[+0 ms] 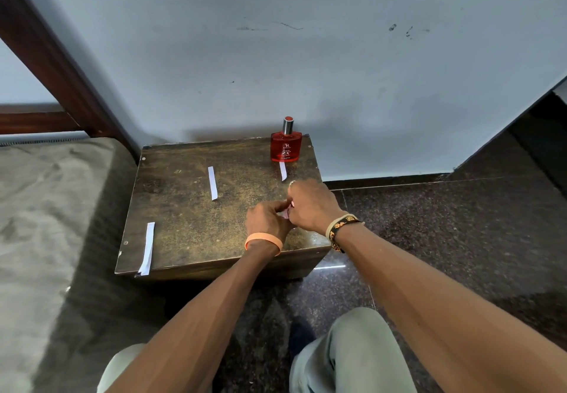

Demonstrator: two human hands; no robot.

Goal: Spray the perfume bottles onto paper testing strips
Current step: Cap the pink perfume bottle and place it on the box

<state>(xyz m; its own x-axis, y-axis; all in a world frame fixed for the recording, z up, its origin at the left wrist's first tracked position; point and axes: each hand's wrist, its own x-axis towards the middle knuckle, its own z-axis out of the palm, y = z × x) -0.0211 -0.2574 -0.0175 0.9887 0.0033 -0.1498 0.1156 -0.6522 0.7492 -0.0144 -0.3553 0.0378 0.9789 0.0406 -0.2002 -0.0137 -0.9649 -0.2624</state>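
Note:
A red perfume bottle (285,146) with a silver neck and red cap stands upright at the back right of the brown wooden stool (184,208). Three white paper strips lie on the stool: one strip (283,171) just in front of the bottle, a middle strip (212,183), and a strip (147,248) at the front left edge. My left hand (266,220) and my right hand (311,205) meet over the stool's right front part. Both pinch a small pink-white object (287,211). It is mostly hidden by the fingers, so I cannot tell what it is.
The stool stands against a pale blue wall (306,70). A bed with a grey sheet (40,208) and a dark wooden frame (55,64) lies to the left. Dark polished floor (445,224) spreads to the right. My knees (352,352) are below the stool.

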